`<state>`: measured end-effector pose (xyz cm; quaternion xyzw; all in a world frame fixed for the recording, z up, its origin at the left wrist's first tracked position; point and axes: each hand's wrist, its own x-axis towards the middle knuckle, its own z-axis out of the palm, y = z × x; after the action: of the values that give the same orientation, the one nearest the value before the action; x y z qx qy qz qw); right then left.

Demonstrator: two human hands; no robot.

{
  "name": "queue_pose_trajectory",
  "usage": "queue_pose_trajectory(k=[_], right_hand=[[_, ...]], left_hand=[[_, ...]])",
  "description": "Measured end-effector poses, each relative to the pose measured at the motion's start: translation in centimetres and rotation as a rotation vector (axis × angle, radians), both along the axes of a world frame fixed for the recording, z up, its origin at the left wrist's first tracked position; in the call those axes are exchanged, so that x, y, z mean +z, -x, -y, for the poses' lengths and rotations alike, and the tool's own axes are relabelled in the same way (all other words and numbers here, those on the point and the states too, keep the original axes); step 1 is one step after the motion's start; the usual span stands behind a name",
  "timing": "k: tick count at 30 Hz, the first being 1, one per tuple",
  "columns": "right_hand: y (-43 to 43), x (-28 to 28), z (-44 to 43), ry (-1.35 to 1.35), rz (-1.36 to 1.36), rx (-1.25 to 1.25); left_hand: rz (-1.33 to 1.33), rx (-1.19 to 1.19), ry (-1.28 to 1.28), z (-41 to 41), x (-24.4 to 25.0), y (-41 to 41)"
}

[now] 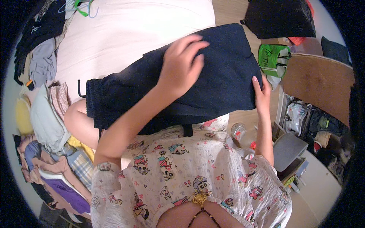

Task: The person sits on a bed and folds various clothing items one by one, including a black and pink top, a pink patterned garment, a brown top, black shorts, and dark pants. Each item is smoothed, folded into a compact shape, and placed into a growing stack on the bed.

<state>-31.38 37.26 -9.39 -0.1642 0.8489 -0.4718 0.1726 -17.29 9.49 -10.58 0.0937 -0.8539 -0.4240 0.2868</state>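
Observation:
Across my lap lies a pair of dark navy trousers point(222, 77), folded, with the gathered elastic waistband point(93, 104) at the left and a dark drawstring point(81, 89) curling out of it. My left hand point(182, 64) is over the middle of the cloth, its fingers apart and a little blurred, holding nothing; whether it touches the fabric I cannot tell. At the right end, my right hand point(261, 95) grips the trousers' edge, thumb on top and the other fingers partly hidden behind.
Beyond my lap is a bed with a pale sheet point(114, 42). Piled clothes point(57, 171) line the left side, with hangers point(82, 8) at the top. On the right are a green bag point(273, 58), a plastic bottle point(239, 132), a grey stool point(289, 151) and a brown board point(319, 82).

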Motion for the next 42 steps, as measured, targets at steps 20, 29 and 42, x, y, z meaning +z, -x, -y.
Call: queue_pose_trajectory(k=[20, 29, 42], right_hand=[[1.1, -3.2, -4.0, -0.324, -0.033, -0.152], [-2.7, -6.9, 4.7, -0.034, -0.257, 0.150], [-6.1, -1.7, 7.2, -0.095, -0.733, 0.249]], left_hand=[[-0.252, 0.079, 0.460, -1.0, -1.4, 9.0], [0.524, -0.260, 0.092, -6.7, -2.6, -6.9], [0.536, 0.368, -0.897, -2.5, -4.9, -11.2]])
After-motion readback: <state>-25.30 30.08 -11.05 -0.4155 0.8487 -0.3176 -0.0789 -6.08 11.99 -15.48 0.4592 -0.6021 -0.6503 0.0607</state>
